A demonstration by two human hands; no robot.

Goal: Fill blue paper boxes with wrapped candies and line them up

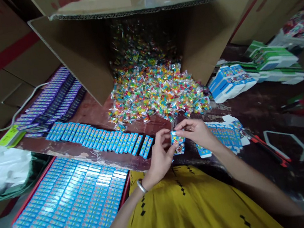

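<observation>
Between my two hands is a small blue candy box (178,144), held upright just above the table's front edge. My left hand (163,153) grips its left side, thumb across the front. The fingers of my right hand (194,132) pinch at the white flap on its top. Behind them, small clear packets of colourful candy (157,93) spill out of a large cardboard carton (202,31) lying on its side. To the right of my right hand lie flat blue box blanks (225,134). A row of blue boxes (100,138) stands to the left.
A red-rimmed tray (33,188) full of blue boxes sits at lower left. Purple boxes (50,100) are stacked behind the row. At right lie red-handled pliers (272,152), a white bent frame (285,144), larger blue cartons (232,79) and green cartons (273,56).
</observation>
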